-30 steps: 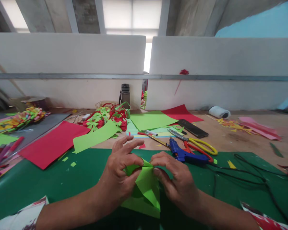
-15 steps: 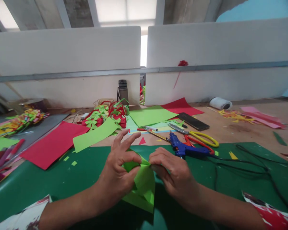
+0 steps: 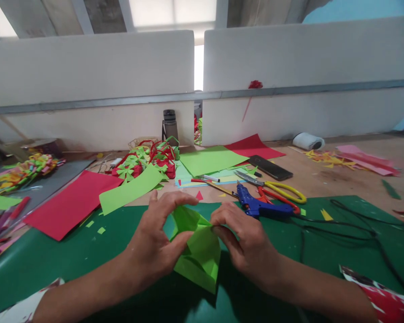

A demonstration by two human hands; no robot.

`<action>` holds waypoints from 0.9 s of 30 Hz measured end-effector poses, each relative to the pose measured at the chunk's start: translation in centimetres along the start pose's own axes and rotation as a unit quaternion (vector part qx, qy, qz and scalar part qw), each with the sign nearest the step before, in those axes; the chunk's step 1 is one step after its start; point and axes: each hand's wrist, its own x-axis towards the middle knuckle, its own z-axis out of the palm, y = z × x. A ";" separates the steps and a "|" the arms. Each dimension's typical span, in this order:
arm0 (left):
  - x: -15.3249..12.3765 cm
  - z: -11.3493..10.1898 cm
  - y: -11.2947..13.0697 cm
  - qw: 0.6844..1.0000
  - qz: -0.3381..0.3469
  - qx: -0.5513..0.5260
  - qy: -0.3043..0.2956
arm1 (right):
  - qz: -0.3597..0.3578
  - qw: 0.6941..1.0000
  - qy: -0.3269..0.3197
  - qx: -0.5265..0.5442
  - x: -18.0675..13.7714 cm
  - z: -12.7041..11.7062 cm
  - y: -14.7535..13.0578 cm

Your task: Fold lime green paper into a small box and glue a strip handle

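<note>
A folded light green paper bag [image 3: 200, 253] stands tilted above the dark green mat, its top gaping toward the left. With thumb and fingertip pinched together, my right hand [image 3: 244, 244] grips its upper right corner. My left hand [image 3: 158, 237] curves around the left side, thumb against the front panel and index finger stretched over the rear edge. Its other fingers are mostly hidden behind the paper. Just beyond my right hand lies a blue glue gun [image 3: 261, 206], beside yellow-handled scissors [image 3: 284, 190].
Red paper [image 3: 74, 202] and a light green strip [image 3: 131, 190] lie left. Behind are green paper decorations [image 3: 129, 168], a bottle [image 3: 170, 125], green sheets [image 3: 210, 159] and a phone [image 3: 271, 167]. A black cord [image 3: 340, 231] crosses the mat [image 3: 114, 251] at right.
My left thumb and index finger have moved apart from their pinch on the top edge, and the bag's mouth gapes wider. My right hand keeps its pinch on the corner.
</note>
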 end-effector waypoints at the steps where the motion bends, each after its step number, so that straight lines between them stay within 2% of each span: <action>1: 0.1 -0.1 -0.1 1.000 0.002 0.005 -0.018 | -0.001 1.000 -0.005 0.006 0.0 0.0 0.0; 4: 0.4 -0.2 -0.2 0.998 -0.006 0.010 -0.057 | -0.009 1.000 -0.021 0.022 0.0 0.2 -0.1; 8: 0.9 -0.5 0.1 0.997 -0.034 0.020 -0.072 | -0.009 0.999 -0.036 0.027 0.0 0.3 0.0; 12: 0.9 -0.8 0.1 0.995 -0.027 0.000 -0.091 | -0.006 0.999 -0.040 0.030 -0.1 0.4 0.0; 24: 0.9 -0.6 0.4 0.992 -0.024 0.004 -0.121 | 0.016 0.998 -0.025 0.049 0.1 0.1 -0.8; 27: 0.9 -0.5 0.3 0.994 -0.004 0.024 -0.107 | 0.041 0.997 -0.024 0.060 0.2 0.0 -0.8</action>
